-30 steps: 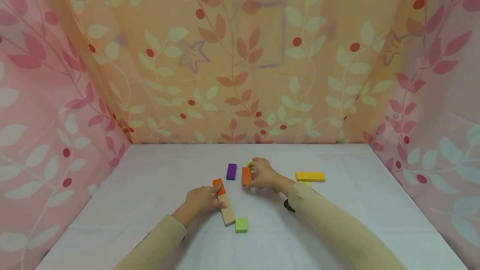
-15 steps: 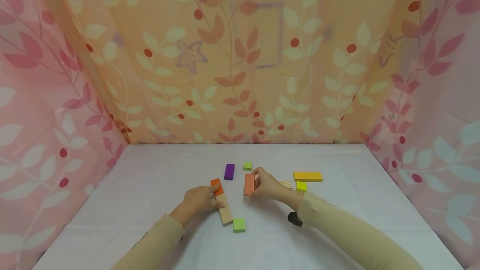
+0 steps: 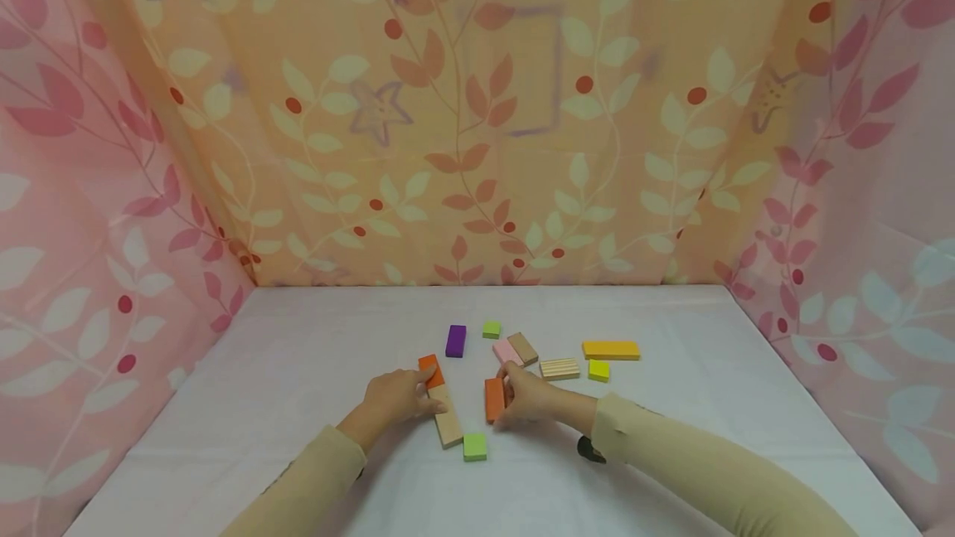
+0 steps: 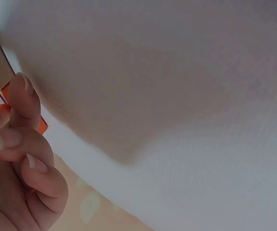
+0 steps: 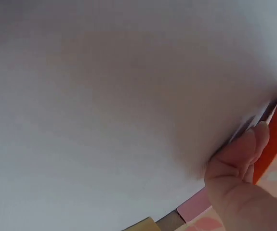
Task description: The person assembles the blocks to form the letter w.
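In the head view, my left hand (image 3: 398, 398) lies along a row of two blocks, index finger on an orange block (image 3: 428, 365) and thumb on a plain wooden block (image 3: 446, 421). Its fingers curl in the left wrist view, where the orange block (image 4: 43, 126) shows partly behind them. My right hand (image 3: 531, 396) pinches a second orange block (image 3: 494, 400) between thumb and fingers, a short way right of that row. The held orange block (image 5: 272, 144) also appears at the right wrist view's edge. A green block (image 3: 474, 447) touches or nearly touches the wooden block's near end.
Farther back lie a purple block (image 3: 456, 341) and a small green block (image 3: 492, 330). Behind the right hand are a pink block (image 3: 507, 352), a brown block (image 3: 523, 349) and a ribbed wooden block (image 3: 559, 369). A yellow cube (image 3: 598, 370) and a long yellow block (image 3: 611, 350) sit farther right.
My right hand has brought its orange block nearer to me, uncovering the pink, brown and ribbed blocks and the far green one. The left hand stays on its two blocks.
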Demonstrator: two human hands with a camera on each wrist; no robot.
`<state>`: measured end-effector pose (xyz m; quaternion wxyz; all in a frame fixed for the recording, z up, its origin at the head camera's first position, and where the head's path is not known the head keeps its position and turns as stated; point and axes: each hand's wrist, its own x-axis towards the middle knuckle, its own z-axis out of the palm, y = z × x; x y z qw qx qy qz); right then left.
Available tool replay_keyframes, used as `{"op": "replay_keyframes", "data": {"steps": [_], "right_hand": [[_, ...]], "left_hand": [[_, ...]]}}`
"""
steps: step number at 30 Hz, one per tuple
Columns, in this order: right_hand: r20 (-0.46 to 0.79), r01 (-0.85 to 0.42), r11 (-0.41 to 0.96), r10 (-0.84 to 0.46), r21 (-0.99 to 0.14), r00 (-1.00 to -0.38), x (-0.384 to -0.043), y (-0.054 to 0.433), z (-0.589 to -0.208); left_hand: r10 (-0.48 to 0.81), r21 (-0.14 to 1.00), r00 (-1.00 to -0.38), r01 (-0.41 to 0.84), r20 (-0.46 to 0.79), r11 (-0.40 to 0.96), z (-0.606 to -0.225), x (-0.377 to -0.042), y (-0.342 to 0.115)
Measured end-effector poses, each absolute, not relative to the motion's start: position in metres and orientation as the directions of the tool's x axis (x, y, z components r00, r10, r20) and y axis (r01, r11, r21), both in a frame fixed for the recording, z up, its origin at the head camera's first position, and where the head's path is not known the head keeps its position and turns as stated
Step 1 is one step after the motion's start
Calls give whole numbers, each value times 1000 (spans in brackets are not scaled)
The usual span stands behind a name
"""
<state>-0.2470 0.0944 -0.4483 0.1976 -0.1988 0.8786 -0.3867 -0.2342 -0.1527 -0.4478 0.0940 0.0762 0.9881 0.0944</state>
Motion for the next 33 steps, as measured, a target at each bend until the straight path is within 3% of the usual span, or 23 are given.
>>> {"op": "replay_keyframes", "data": {"steps": [7, 33], "right_hand": [[-265, -149, 625, -519, -766, -812, -247, 95, -445], [-268, -224, 689, -530, -690, -804, -245, 92, -445]], "left_hand": [[169, 195, -971, 136, -166, 971, -448, -234, -153], [175, 175, -970, 146, -167, 974, -447, -234, -152]]}}
